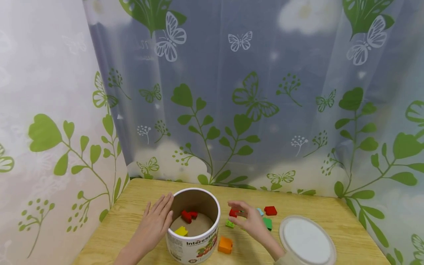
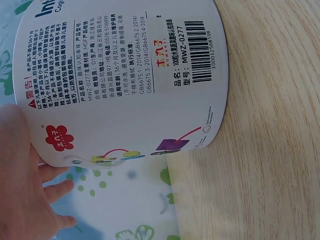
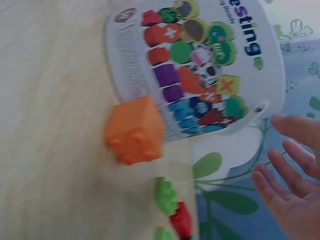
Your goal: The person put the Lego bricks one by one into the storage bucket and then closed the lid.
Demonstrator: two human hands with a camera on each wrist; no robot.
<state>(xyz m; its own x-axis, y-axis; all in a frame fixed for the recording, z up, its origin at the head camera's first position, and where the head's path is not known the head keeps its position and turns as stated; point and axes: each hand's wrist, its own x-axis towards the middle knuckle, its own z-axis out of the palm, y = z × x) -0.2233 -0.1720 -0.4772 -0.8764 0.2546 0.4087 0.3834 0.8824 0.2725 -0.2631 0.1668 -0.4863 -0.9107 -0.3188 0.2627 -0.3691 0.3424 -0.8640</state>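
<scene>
A white round bucket point(image 1: 180, 248) with a printed label stands on the table, its top uncovered. Inside lie red blocks point(image 1: 186, 216) and a yellow block point(image 1: 181, 231). My left hand point(image 1: 154, 221) rests against the bucket's left side at the rim, fingers extended. To the right of the bucket, my right hand point(image 1: 250, 222) hovers with relaxed, parted fingers, nothing between them. Near it are a red block point(image 1: 233, 212) and a light green block point(image 1: 229, 223); the hand partly covers others. An orange block point(image 3: 134, 131) sits beside the bucket, shown close up in the right wrist view.
Right of my right hand lie a green block point(image 1: 267, 223) and another red block point(image 1: 270, 210). A white round lid point(image 1: 308, 241) lies at the table's right. Patterned curtains point(image 1: 218, 110) hang behind the wooden table point(image 1: 139, 191).
</scene>
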